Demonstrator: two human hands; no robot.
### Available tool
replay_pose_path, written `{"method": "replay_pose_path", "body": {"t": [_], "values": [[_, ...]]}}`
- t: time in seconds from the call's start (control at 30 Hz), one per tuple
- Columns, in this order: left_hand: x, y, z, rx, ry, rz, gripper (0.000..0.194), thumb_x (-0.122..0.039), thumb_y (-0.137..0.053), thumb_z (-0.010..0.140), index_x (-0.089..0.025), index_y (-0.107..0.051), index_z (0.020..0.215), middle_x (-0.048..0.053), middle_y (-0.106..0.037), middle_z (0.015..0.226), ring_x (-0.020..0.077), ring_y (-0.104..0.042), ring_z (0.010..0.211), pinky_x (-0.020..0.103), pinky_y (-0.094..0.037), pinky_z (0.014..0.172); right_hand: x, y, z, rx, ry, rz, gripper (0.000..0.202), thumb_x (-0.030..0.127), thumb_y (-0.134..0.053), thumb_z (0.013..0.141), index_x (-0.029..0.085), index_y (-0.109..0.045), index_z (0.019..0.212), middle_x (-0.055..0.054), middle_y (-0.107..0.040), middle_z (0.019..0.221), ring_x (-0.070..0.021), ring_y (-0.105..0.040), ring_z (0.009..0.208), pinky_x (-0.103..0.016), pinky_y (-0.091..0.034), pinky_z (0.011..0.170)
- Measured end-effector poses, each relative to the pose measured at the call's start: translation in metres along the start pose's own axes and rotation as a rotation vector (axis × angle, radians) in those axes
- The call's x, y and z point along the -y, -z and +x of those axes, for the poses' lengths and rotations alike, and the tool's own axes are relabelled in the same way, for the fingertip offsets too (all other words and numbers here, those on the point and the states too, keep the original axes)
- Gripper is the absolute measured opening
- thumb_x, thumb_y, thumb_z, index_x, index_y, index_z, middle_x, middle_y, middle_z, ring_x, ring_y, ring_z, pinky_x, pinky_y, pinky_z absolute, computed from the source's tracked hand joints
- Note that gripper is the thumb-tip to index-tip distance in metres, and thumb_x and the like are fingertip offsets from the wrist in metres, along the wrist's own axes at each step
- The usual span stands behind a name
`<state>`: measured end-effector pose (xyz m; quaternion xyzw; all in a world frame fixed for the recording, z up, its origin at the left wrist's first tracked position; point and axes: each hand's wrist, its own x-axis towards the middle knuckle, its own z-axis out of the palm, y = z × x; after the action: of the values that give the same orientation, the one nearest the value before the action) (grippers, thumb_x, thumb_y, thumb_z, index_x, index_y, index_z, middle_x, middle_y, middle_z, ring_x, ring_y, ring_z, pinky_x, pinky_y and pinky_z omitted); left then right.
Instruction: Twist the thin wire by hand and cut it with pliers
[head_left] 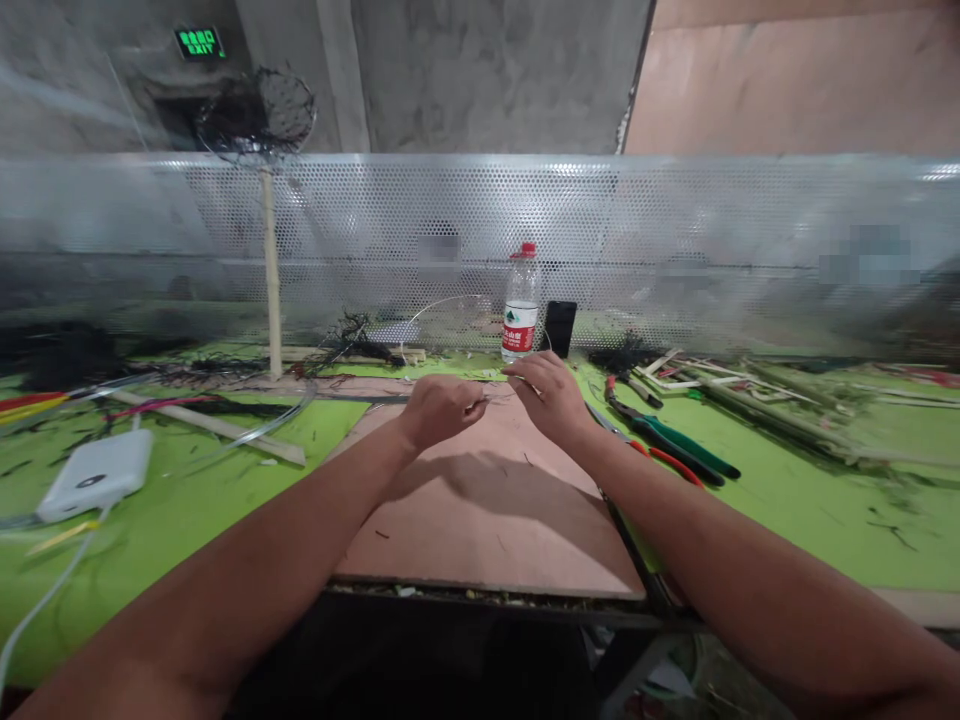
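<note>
Both hands are raised over the far part of a pinkish wooden board [480, 540]. My left hand [444, 408] is closed, with thumb and fingers pressed together at its right side. Something thin and pale shows at its fingertips, too small to name. Just to the right, my right hand [551, 395] has bent fingers pointing left, held close together around something thin I cannot make out. A small gap separates the two hands. Beyond the right hand stand a water bottle [520, 310] with a red cap and a dark phone [560, 328].
Green-handled pliers [679, 445] and a red-handled tool [675, 463] lie right of the board, before bundled stalks [780, 420]. At left are a white power bank [97, 472], a wooden strip [217, 428] and an upright stick [271, 280]. A perforated metal screen [360, 220] runs behind.
</note>
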<state>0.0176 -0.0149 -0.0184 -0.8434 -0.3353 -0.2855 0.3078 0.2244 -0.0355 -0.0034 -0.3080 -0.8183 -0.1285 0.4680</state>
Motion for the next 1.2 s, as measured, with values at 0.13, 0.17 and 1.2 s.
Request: {"method": "replay_pose_path", "body": {"t": [0.13,0.17,1.2], "values": [[-0.002,0.001,-0.001,0.074,-0.231,0.016,0.025,-0.024,-0.042,0.085,-0.017,-0.059,0.067,0.004,-0.057,0.062,0.0146,-0.052,0.061,0.027,-0.032,0.056,-0.009,-0.011,-0.006,0.243,-0.047,0.118,0.026,0.017,-0.045,0.086,0.018,-0.064,0.104,-0.009,-0.065,0.105,-0.0192,-0.056,0.101,-0.035,-0.042,0.088],[-0.002,0.002,-0.001,0.089,-0.290,0.016,0.024,-0.022,-0.042,0.085,-0.017,-0.059,0.069,0.004,-0.057,0.063,0.0145,-0.052,0.062,0.027,-0.033,0.057,-0.011,-0.013,-0.008,0.321,-0.064,0.165,0.027,0.016,-0.045,0.086,0.018,-0.064,0.104,-0.009,-0.065,0.105,-0.0184,-0.057,0.100,-0.034,-0.043,0.087],[-0.012,0.004,0.004,0.141,0.043,-0.055,0.025,-0.030,-0.038,0.090,-0.018,-0.058,0.080,0.005,-0.064,0.073,0.0166,-0.058,0.066,0.026,-0.035,0.056,0.000,-0.007,0.000,0.183,0.091,-0.228,0.026,0.022,-0.048,0.086,0.016,-0.066,0.069,-0.007,-0.059,0.068,-0.0182,-0.046,0.072,-0.032,-0.035,0.071]]}}
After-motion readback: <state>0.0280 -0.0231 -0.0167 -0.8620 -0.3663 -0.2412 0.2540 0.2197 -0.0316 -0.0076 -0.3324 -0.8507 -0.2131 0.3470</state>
